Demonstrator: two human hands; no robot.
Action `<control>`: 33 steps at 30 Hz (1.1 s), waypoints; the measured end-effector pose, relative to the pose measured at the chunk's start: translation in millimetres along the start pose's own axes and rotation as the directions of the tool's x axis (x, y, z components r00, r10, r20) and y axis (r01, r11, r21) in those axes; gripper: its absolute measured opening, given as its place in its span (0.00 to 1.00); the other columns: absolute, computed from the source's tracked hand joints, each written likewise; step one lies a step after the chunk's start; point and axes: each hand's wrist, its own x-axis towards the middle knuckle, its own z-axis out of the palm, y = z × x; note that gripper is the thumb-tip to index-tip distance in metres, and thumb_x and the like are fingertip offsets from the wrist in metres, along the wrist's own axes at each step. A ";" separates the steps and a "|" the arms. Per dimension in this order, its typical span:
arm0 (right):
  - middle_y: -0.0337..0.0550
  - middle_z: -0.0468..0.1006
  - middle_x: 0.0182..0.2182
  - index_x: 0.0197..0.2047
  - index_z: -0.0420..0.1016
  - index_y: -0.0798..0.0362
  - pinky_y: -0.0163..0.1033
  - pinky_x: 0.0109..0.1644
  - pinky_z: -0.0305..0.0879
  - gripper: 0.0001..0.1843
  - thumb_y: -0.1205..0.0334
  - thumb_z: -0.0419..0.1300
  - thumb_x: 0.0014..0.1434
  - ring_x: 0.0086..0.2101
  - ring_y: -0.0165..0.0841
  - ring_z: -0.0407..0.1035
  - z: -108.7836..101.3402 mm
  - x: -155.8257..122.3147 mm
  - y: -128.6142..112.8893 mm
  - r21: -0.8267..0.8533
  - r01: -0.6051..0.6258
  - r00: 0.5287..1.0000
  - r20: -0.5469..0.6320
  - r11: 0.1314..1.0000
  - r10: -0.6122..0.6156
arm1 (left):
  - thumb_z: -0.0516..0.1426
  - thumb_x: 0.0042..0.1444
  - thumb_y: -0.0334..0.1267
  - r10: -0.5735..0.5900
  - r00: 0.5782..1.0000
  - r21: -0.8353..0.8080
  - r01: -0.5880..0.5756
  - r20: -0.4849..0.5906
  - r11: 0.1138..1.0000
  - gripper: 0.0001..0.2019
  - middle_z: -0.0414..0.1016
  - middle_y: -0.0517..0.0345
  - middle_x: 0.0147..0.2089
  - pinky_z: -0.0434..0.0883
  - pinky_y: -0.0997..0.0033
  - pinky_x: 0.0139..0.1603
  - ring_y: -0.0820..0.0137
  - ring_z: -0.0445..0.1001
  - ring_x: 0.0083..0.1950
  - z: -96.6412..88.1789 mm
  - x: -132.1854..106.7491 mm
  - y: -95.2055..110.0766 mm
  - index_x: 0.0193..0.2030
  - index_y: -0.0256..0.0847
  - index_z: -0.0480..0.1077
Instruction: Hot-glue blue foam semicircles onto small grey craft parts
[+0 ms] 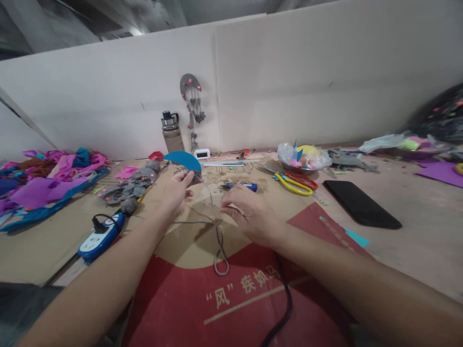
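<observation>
My left hand pinches a blue crescent-shaped piece by its lower end, above the cardboard. To its right, my right hand is closed with thumb and fingertips together; whatever they hold is too fine to make out. Between the hands a thin grey cord forms a loop that hangs over the red printed sheet. Just behind my right hand lies a blue-handled tool, partly covered by the fingers. A dark cable runs from beneath my right wrist toward the front edge.
Scissors with red and yellow handles and a black phone lie at right. A plastic-covered bowl and a bottle stand at the back. A power strip and felt scraps are left. A grey crescent ornament hangs behind.
</observation>
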 end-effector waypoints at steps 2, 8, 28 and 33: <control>0.41 0.71 0.29 0.33 0.67 0.51 0.39 0.39 0.60 0.08 0.62 0.52 0.64 0.32 0.32 0.64 -0.2 -0.4 -2.1 0.021 0.019 0.999 0.032 1.000 -0.020 | 0.64 0.47 0.44 0.002 1.000 0.017 -0.002 -0.031 1.000 0.12 0.78 0.53 0.34 0.52 0.85 0.16 0.74 0.76 0.34 -5.3 4.7 -1.3 0.35 0.38 0.74; 0.37 0.66 0.24 0.28 0.61 0.51 0.35 0.32 0.56 0.13 0.59 0.50 0.66 0.26 0.29 0.59 -3.0 0.2 -7.4 -0.003 -0.009 0.999 0.037 1.000 0.009 | 0.63 0.48 0.38 -0.008 1.000 -0.052 0.007 -0.011 0.999 0.07 0.76 0.56 0.35 0.48 0.86 0.14 0.77 0.75 0.33 -16.3 12.5 -0.4 0.32 0.37 0.72; 0.46 0.73 0.39 0.43 0.70 0.54 0.37 0.43 0.62 0.09 0.68 0.53 0.60 0.40 0.32 0.65 16.5 -10.2 -6.2 0.119 0.015 0.935 0.350 0.993 -0.057 | 0.61 0.53 0.35 -0.210 0.977 -0.224 0.212 0.034 0.951 0.06 0.77 0.52 0.36 0.59 0.87 0.15 0.74 0.76 0.34 -16.9 12.0 -12.8 0.35 0.35 0.71; 0.40 0.72 0.29 0.32 0.71 0.53 0.32 0.36 0.62 0.07 0.61 0.57 0.61 0.32 0.28 0.66 28.2 -21.5 -4.0 0.248 -0.129 0.934 0.356 0.960 0.033 | 0.61 0.52 0.34 -0.237 0.969 -0.215 0.245 0.066 0.945 0.06 0.76 0.52 0.35 0.60 0.86 0.15 0.74 0.75 0.32 -13.7 8.6 -17.7 0.35 0.35 0.70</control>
